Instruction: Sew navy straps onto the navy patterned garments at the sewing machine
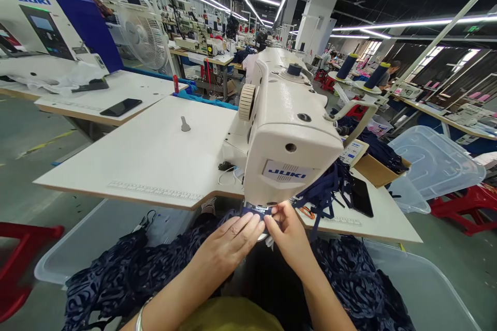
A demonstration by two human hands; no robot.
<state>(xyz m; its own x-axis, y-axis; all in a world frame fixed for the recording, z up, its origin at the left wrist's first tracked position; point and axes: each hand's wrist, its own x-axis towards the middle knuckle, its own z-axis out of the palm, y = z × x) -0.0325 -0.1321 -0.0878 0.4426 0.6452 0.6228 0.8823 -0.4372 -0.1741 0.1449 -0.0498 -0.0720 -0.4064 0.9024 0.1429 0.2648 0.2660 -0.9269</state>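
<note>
A white JUKI sewing machine stands in front of me, its head toward me. Under its presser foot lies a piece of navy fabric, mostly covered by my fingers. My left hand is closed on the fabric's left side, fingers together over it and thumb hidden. On the other side, my right hand pinches the fabric between thumb and fingers, close to the needle area. The needle itself is too small to make out.
Patterned navy garments fill clear bins at left and right. Navy straps, orange-handled snips and a phone lie on the right tabletop. A grey metal piece and another phone lie leftward.
</note>
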